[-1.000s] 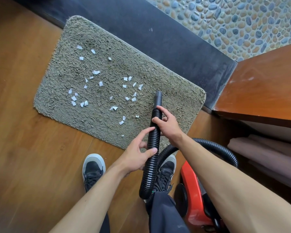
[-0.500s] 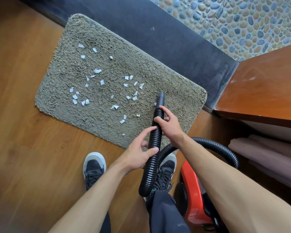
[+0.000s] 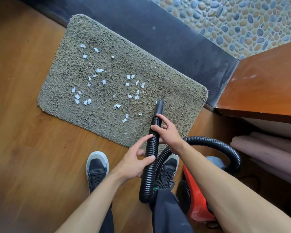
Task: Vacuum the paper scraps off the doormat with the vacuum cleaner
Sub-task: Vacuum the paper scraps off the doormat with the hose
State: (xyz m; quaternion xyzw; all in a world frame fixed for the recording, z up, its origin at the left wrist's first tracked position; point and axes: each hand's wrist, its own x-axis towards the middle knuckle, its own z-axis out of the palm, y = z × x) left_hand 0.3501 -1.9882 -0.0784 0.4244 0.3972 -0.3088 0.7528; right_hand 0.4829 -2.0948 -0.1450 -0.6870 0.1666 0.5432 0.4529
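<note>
Over the last second the black nozzle has eased a little further onto the doormat and now rests its tip on the pile near the doormat's right end, with one small white piece touching the tip's left side. The rest of the paper scraps look unchanged in number and lie, so I judge the pickup has only just begun and nearly all of it is left. The hold has not changed either. The right hand grips the ribbed hose just behind the nozzle, over the doormat's near edge, its fingers curled round the hose. The left hand holds the hose lower down, just off the near edge, thumb on one side and fingers on the other. The scraps are small, white, torn and partly curled. They sit on top of the shaggy grey-green pile and spread from the doormat's middle toward its left end, well apart from the tip, so it must sweep leftward. The red vacuum cleaner stands on the wooden floor off the doormat's near right corner.
</note>
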